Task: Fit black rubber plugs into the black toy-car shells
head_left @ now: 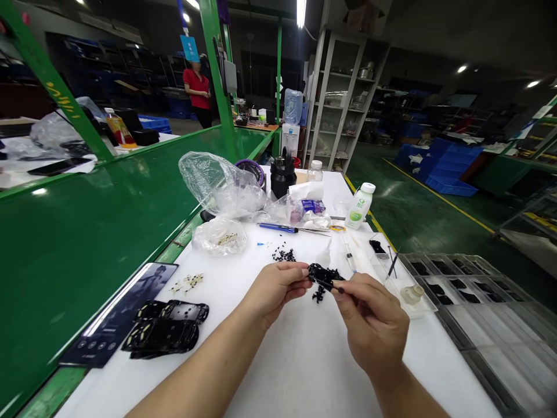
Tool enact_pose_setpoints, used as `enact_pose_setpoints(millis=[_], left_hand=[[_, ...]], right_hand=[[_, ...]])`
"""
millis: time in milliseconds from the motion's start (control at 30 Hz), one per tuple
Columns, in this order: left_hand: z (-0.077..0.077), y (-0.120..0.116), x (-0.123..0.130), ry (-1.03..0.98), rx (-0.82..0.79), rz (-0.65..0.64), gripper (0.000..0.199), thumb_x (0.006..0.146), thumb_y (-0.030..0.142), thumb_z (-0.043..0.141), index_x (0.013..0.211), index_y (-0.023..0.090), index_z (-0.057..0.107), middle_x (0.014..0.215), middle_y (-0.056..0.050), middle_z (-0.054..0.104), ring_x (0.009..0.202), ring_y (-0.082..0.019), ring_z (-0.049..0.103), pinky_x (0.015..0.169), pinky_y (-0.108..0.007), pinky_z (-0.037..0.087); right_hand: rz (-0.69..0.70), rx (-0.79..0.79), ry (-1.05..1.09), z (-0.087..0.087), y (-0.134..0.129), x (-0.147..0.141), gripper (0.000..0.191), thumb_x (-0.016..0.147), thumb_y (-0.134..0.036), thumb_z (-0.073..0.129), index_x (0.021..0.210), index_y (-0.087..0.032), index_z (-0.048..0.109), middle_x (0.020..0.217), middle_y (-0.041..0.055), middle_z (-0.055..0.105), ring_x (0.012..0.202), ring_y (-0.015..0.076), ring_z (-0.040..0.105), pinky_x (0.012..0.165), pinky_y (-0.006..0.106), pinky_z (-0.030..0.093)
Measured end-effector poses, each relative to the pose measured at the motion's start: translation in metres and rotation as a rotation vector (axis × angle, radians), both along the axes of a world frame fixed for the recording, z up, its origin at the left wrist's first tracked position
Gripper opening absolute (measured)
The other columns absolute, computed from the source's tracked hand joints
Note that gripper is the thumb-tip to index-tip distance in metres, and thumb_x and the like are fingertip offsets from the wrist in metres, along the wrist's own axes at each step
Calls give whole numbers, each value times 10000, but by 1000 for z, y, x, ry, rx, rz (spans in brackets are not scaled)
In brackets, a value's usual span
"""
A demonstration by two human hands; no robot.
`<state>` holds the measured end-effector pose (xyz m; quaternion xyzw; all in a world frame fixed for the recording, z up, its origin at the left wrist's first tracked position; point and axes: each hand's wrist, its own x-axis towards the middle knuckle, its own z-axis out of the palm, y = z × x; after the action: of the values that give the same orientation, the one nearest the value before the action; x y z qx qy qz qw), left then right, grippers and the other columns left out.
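A small glossy black plastic part (321,275) is held up above the white tabletop. My left hand (282,284) pinches its left end between thumb and fingers. At the right end is my right hand (374,325), thumb and index finger closed; a small dark rounded tip shows by the thumb, and I cannot tell whether it belongs to the part or to something separate. Tiny black pieces (284,254) lie scattered behind and beneath the hands. On the left, black molded housings (167,328) are stacked, with pale pieces (188,283) loose behind them.
A phone (122,313) lies at the left edge. Behind are plastic bags (220,235), a blue pen-like tool (278,227), a black bottle (282,177) and a white bottle (360,206). A small glass jar (411,294) and compartment trays (474,313) are right. A person (198,90) stands far back.
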<state>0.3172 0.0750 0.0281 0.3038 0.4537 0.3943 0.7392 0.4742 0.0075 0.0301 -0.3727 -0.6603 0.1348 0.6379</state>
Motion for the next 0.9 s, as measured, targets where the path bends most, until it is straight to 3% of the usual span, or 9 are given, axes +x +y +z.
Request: enact_pose_setpoints(millis=[200, 367, 433, 533, 633, 733, 900], left_hand=[[1, 1, 1, 1, -9, 3, 161, 671, 133, 767, 828, 120, 733, 667, -67, 720, 622, -117, 674, 597, -174, 540], [0, 2, 1, 6, -11, 21, 148, 678, 116, 759, 822, 121, 725, 673, -63, 720, 624, -118, 676, 591, -176, 548], [0, 4, 0, 17, -5, 36, 146, 687, 115, 754, 829, 122, 722, 677, -66, 721, 626, -122, 679, 597, -180, 555], [-1, 6, -3, 33, 2, 45, 163, 702, 118, 752, 863, 121, 722, 695, -76, 728, 649, -131, 689, 623, -187, 567], [1, 8, -3, 37, 2, 36, 187, 712, 118, 753, 896, 119, 721, 720, -80, 733, 661, -133, 692, 633, -189, 572], [3, 7, -1, 34, 18, 11, 192, 711, 119, 761, 899, 116, 724, 726, -73, 732, 649, -121, 683, 627, -180, 566], [6, 0, 1, 6, 90, -52, 181, 709, 163, 783, 881, 128, 737, 726, -56, 732, 656, -111, 672, 671, -186, 562]], right_hand=[[-32, 112, -137, 1, 1, 2, 348, 814, 5, 611, 1062, -233, 662, 781, 20, 595, 615, 126, 514, 508, 262, 436], [-35, 231, -433, 9, -14, 1, 422, 815, 1, 600, 1178, -215, 622, 711, 21, 598, 610, 156, 529, 531, 302, 438], [-123, 226, -358, 16, -28, 10, 400, 813, -31, 614, 1157, -233, 635, 760, 28, 622, 663, 173, 579, 571, 316, 474], [-471, 210, -55, 27, -42, 43, 224, 807, -107, 660, 977, -250, 693, 827, 38, 637, 741, 194, 610, 620, 329, 488], [-774, 195, 77, 32, -40, 88, 58, 782, -224, 735, 818, -188, 706, 791, 54, 638, 679, 179, 578, 566, 300, 425], [-779, -44, 99, 25, -29, 124, 179, 772, -325, 748, 824, -157, 717, 763, 50, 651, 651, 166, 567, 585, 295, 429], [-824, -127, 96, 2, -19, 145, 252, 771, -391, 725, 845, -150, 716, 774, 39, 646, 665, 160, 567, 613, 285, 442]])
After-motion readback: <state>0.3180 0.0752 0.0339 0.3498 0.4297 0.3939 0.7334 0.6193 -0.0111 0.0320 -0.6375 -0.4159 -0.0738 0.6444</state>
